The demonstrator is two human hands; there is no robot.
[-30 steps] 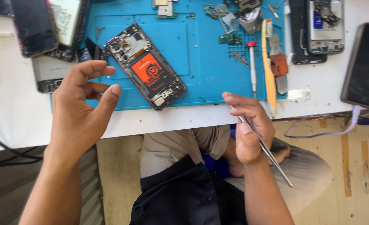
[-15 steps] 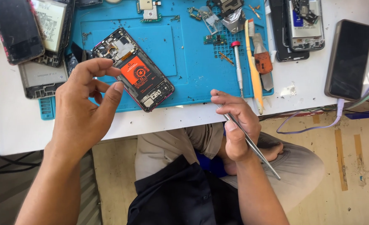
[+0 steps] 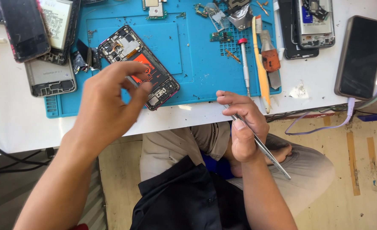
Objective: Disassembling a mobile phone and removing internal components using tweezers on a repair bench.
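Blue mat | left hand open over opened phone | right hand grips tweezers

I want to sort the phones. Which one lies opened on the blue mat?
The opened phone with the orange battery, under the left hand. The other phones lie off the mat.

Right of right hand: dark phone face-down, lilac cable trailing. Above it: red-capped screwdriver, yellow-handled brush. Above left hand: grey back covers.
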